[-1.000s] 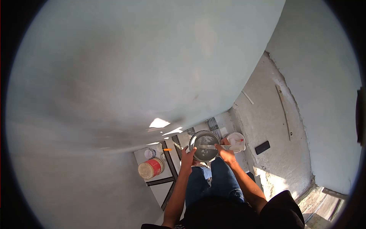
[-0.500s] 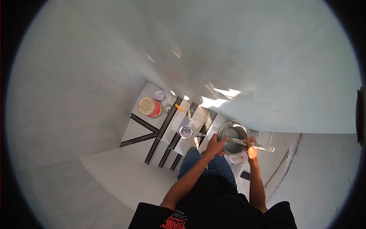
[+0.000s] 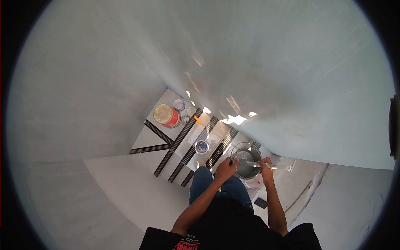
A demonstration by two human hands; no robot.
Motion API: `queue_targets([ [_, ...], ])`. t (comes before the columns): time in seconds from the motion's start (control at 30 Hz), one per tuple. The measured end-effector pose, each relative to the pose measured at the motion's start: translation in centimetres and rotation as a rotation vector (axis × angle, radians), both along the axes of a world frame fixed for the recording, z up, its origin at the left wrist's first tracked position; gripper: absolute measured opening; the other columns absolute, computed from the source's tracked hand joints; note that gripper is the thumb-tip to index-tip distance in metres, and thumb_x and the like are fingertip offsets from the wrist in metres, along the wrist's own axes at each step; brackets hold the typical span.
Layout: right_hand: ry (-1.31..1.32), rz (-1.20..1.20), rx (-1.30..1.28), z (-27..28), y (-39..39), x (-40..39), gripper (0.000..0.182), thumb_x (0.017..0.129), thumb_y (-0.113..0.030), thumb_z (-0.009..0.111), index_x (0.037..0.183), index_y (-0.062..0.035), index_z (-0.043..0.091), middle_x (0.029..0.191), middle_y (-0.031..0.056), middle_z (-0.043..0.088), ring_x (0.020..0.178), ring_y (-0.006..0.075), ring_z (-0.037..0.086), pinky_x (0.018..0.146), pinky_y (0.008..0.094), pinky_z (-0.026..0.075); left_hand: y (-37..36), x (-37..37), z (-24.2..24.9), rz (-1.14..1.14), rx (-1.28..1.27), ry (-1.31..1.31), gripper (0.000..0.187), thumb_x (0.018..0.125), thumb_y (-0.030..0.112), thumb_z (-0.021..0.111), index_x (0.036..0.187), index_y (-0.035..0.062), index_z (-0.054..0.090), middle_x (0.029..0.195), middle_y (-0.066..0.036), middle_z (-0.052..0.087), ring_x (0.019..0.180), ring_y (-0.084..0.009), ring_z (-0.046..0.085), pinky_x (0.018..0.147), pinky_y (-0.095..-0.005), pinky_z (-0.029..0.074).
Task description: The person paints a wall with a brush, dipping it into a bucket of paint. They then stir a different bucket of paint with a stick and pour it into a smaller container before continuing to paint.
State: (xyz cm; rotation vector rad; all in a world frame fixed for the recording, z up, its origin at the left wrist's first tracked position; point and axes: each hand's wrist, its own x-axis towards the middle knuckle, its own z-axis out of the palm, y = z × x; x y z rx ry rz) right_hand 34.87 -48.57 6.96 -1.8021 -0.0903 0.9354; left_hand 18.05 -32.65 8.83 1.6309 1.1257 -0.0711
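A metal bucket [image 3: 241, 175] with greyish-white liquid in it is in front of my legs, its wire handle raised at the far side. My left hand [image 3: 226, 170] is closed on the bucket's left rim, the thumb over the edge. Across the opening lies a pale, paint-smeared flat stick [image 3: 281, 167], one end over the liquid and the other past the right rim. My right hand [image 3: 267, 167] is closed around the stick beside that rim.
Stairs with dark striped edges [image 3: 164, 162] drop away to the left. On them are a small paint tub [image 3: 202, 146], a red-and-cream bucket [image 3: 167, 116], and a lilac cup [image 3: 179, 104]. A phone [image 3: 261, 203] lies right of my legs. Walls [image 3: 316, 104] close in around.
The bucket, both hands and the stick have shifted slightly left and down in view. My left thumb is now farther from the stick's inner end.
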Motion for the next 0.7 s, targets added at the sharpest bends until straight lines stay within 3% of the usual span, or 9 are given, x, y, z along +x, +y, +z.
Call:
queue_targets([
  [0.1,-0.033,0.017,-0.005,-0.9,0.5,0.2,0.018,0.088,-0.019,0.063,0.083,-0.015,0.047,0.069,-0.0047,0.044,0.056,0.0056,0.04,0.048,0.0244,0.032,-0.6,-0.3,-3.8,0.062,0.187,-0.182,0.056,0.09,0.053,0.064,0.08,-0.0012,0.056,0.064,-0.017,0.057,0.061,-0.0344,0.058,0.059,-0.0453,0.042],
  [0.27,-0.038,0.116,0.004,-1.8,1.1,1.4,0.018,0.088,-0.018,0.063,0.083,-0.0144,0.046,0.067,-0.0037,0.046,0.054,0.0057,0.042,0.046,0.0249,0.032,-2.1,-0.2,-3.5,0.177,0.273,-0.142,0.055,0.085,0.05,0.071,0.092,-0.0036,0.06,0.097,-0.026,0.053,0.08,-0.0412,0.058,0.071,-0.0485,0.047],
  [0.37,-0.025,0.172,-0.004,-2.7,3.7,2.3,0.017,0.089,-0.018,0.062,0.083,-0.0142,0.046,0.066,-0.0033,0.047,0.053,0.006,0.04,0.046,0.0246,0.031,-1.7,-0.1,-5.7,0.292,0.34,-0.223,0.055,0.084,0.048,0.073,0.098,-0.0035,0.061,0.099,-0.026,0.052,0.084,-0.0414,0.058,0.074,-0.0486,0.047],
  [0.4,-0.005,0.18,0.008,-1.8,4.7,2.3,0.017,0.089,-0.019,0.062,0.083,-0.0143,0.047,0.066,-0.0033,0.047,0.053,0.0061,0.04,0.046,0.0245,0.031,-0.9,0.1,-6.6,0.285,0.228,-0.251,0.053,0.084,0.043,0.075,0.103,-0.0035,0.06,0.097,-0.025,0.054,0.088,-0.0411,0.057,0.076,-0.0478,0.046],
  [0.5,0.001,0.246,0.032,-0.9,6.2,3.4,0.016,0.09,-0.019,0.061,0.085,-0.0148,0.047,0.066,-0.0035,0.046,0.054,0.007,0.041,0.049,0.0251,0.033,0.8,1.1,-5.8,0.322,0.235,-0.269,0.049,0.083,0.039,0.077,0.103,-0.0033,0.06,0.094,-0.025,0.055,0.088,-0.0402,0.055,0.076,-0.0462,0.046],
  [0.7,0.006,0.213,0.044,-2.2,6.7,4.3,0.017,0.09,-0.02,0.062,0.086,-0.0142,0.046,0.067,-0.0029,0.048,0.056,0.0068,0.042,0.051,0.0254,0.032,1.4,2.6,-7.6,0.359,0.3,-0.317,0.047,0.082,0.038,0.077,0.09,-0.0031,0.057,0.089,-0.022,0.053,0.082,-0.0363,0.052,0.072,-0.0438,0.044],
])
